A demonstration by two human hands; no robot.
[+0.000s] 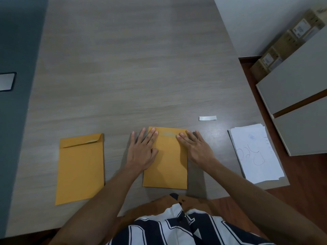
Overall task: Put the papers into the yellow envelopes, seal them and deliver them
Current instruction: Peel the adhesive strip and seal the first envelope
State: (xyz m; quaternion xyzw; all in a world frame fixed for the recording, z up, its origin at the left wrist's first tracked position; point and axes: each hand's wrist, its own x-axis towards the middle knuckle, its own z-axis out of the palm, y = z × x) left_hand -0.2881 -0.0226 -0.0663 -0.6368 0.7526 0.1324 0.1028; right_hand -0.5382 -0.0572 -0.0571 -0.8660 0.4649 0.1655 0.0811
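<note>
Hands (141, 152) flat on yellow envelope (169, 167)

My two bare forearms, no sleeves, no rings or watch that I can see, below my hands my navy-and-white shirt (177, 228) with big block lettering

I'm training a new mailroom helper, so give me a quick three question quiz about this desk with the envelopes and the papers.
1. True or false: both hands lie flat on the middle envelope.
2. Multiple choice: the stack of papers lies (A) left of both envelopes, (B) between them, (C) right of both.
3. Fill in: the small white strip lies on the table, just ____ the middle envelope.

Key
1. True: the left hand and the right hand press it with straight fingers near its flap.
2. C. The other envelope is on the left.
3. Beyond, slightly right.
</note>
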